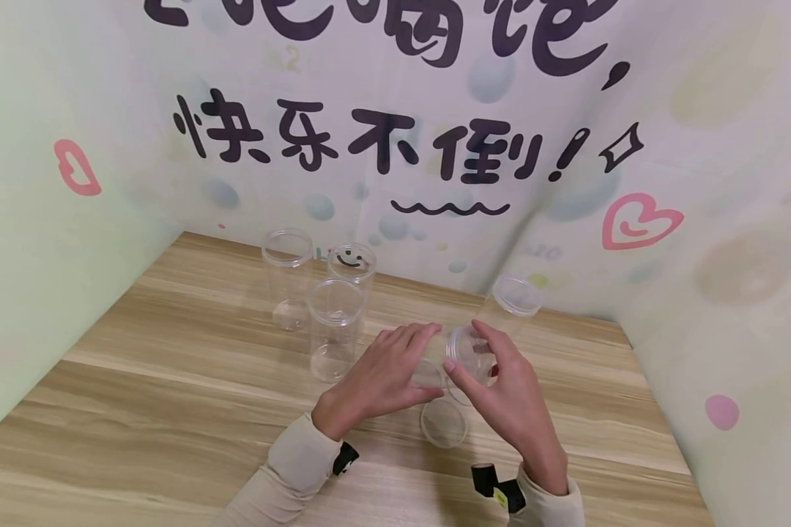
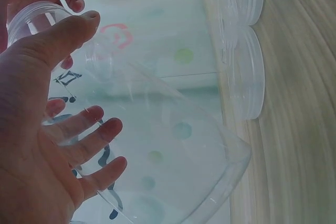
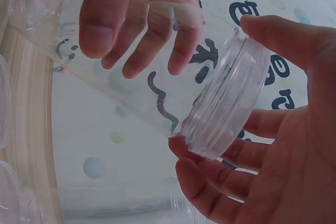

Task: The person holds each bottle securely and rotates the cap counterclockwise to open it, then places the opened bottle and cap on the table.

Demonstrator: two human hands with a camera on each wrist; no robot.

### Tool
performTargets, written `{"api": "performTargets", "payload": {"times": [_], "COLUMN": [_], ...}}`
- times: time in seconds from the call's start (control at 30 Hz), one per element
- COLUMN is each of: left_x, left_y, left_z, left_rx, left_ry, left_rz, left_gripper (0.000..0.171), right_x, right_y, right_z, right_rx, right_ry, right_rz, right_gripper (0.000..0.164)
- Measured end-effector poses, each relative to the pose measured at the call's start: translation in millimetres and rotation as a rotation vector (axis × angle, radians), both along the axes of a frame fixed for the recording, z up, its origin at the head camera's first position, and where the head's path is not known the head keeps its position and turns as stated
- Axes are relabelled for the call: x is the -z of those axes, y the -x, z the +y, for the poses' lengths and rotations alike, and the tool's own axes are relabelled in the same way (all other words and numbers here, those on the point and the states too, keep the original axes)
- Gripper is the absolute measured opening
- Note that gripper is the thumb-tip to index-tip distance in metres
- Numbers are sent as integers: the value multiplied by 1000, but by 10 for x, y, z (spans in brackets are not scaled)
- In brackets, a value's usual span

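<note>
A clear plastic jar (image 2: 173,156) is held tilted above the table, its lidded end toward the right. My left hand (image 1: 385,373) grips its body, with the thumb on one side and the fingers on the other. At the jar's mouth is a clear ridged lid (image 3: 226,98). My right hand (image 1: 510,395) holds this lid between thumb and fingers around its rim. Whether the lid is threaded tight cannot be told. Beneath the hands, a loose clear lid (image 1: 444,424) lies flat on the table, with another round clear rim partly hidden behind it.
Left of the hands stand three upright clear jars: a front one (image 1: 336,329), a back left one (image 1: 287,274) and a back one (image 1: 352,263). A lidded clear jar (image 1: 517,296) stands at the back right. Printed cloth walls (image 1: 718,293) border the wooden table (image 1: 138,388).
</note>
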State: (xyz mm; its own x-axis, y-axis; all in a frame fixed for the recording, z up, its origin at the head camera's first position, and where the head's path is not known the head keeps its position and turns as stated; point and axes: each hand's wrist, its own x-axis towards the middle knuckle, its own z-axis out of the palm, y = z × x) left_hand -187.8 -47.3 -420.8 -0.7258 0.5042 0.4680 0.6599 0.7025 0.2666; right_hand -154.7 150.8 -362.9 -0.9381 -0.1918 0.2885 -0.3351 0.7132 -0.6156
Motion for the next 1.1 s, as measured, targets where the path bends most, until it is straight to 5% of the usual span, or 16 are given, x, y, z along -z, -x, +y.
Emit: {"api": "performTargets", "payload": {"times": [1.1], "left_x": [-7], "left_y": [28], "left_z": [-25], "left_rx": [4], "left_ry": [-67], "left_rz": [-84], "left_gripper": [89], "right_x": [-33], "right_y": [8], "right_z": [85], "right_rx": [14], "right_ry": [69], "right_rz": [73], "right_gripper": [63]}}
